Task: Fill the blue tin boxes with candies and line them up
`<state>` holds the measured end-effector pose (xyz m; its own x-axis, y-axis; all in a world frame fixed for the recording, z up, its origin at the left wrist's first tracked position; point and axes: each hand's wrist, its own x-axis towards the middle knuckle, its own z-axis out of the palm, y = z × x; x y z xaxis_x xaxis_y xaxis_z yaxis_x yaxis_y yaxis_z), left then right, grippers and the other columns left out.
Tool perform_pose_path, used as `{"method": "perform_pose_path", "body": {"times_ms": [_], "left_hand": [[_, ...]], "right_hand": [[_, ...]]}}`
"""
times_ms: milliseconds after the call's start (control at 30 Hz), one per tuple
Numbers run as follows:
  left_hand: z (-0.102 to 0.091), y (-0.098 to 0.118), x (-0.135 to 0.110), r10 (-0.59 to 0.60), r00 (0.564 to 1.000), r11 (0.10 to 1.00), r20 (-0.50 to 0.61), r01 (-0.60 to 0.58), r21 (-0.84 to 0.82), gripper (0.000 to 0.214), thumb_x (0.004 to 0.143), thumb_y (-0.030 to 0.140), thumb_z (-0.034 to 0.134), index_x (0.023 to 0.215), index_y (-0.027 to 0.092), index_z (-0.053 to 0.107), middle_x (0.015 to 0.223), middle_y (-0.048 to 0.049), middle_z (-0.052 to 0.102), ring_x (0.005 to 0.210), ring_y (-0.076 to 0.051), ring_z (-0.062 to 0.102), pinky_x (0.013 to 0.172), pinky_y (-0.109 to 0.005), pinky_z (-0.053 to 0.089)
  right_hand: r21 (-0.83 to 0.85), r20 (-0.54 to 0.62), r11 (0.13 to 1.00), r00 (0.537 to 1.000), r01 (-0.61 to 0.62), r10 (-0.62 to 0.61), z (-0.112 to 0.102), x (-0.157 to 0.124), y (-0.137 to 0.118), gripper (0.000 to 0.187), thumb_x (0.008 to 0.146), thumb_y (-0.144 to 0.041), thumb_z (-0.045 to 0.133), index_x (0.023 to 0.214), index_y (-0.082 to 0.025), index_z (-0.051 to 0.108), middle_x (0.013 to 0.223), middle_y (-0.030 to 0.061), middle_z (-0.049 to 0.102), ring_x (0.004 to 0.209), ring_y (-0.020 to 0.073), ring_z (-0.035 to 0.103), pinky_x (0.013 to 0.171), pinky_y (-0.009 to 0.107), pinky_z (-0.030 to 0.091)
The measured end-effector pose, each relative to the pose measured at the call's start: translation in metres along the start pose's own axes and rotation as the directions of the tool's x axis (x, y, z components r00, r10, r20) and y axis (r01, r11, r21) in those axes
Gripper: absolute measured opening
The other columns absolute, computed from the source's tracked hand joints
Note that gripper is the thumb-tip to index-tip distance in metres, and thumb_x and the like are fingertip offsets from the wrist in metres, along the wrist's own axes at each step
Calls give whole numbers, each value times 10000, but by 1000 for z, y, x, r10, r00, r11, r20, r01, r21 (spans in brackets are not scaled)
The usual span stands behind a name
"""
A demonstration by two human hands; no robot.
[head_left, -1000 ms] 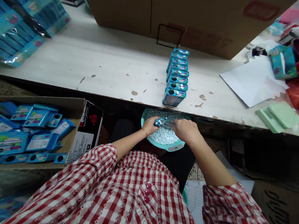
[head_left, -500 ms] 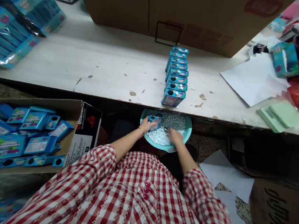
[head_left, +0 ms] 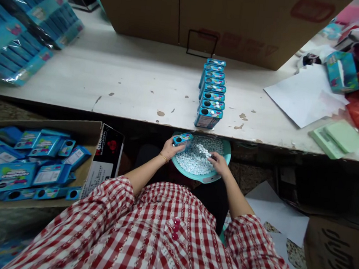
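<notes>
A small blue tin (head_left: 182, 140) with a dark round hole in its top is gripped by my left hand (head_left: 170, 149), above the left rim of a turquoise basin (head_left: 227, 152). Small white pellets (head_left: 192, 164), looking like mints, fill the basin. My right hand (head_left: 220, 164) is closed on a scoop (head_left: 208, 154) heaped with pellets, held over the basin. The scoop's handle is mostly hidden by my fingers, and its bowl by the pellets. Beyond the basin, a row of several blue tins (head_left: 209, 119) stands on the table, some with pellets on top.
A carton (head_left: 93, 160) of loose blue tins sits at my left. A large cardboard box (head_left: 152, 17) stands at the back of the white table (head_left: 133, 83). Wrapped blue packs (head_left: 34, 23) lie far left; papers (head_left: 294, 95) and a pale green scale (head_left: 337, 139) lie right.
My right hand has lifted the scoop out of the pellets, heaped full. My left hand has raised the tin slightly and moved it a little left, its holed top now showing.
</notes>
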<state>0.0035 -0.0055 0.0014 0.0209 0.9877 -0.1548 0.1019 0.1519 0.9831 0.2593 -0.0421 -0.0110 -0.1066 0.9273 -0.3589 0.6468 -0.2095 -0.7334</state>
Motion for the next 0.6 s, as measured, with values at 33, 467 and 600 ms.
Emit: {"method": "perform_pose_path", "body": {"times_ms": [33,467,600], "left_hand": [[2,0,1,14,1000,999,-6,-13,34,445,591,269,715,992,119,598,886,-50,654,833,-189,606,850,-352,467],[35,3,-1,195,961,890,195,-257,377,429,563,71,639,975,189,639,979,-51,608,961,-216,568,906,-333,434],[38,2,-2,216,951,869,221,-290,400,438,568,65,619,987,189,641,983,-52,590,957,-215,562,898,-326,436]], "right_hand": [[18,-7,1000,1000,7,-7,-9,-5,-2,355,753,-321,478,1028,-111,554,904,77,627,813,174,568,739,261,442],[-573,83,820,996,12,43,-66,-38,-118,334,774,-371,542,1067,-245,641,990,63,665,927,231,591,780,296,429],[-782,79,623,989,-16,124,-58,-38,-156,331,810,-384,491,1087,-250,614,998,105,650,921,266,602,756,340,436]]}}
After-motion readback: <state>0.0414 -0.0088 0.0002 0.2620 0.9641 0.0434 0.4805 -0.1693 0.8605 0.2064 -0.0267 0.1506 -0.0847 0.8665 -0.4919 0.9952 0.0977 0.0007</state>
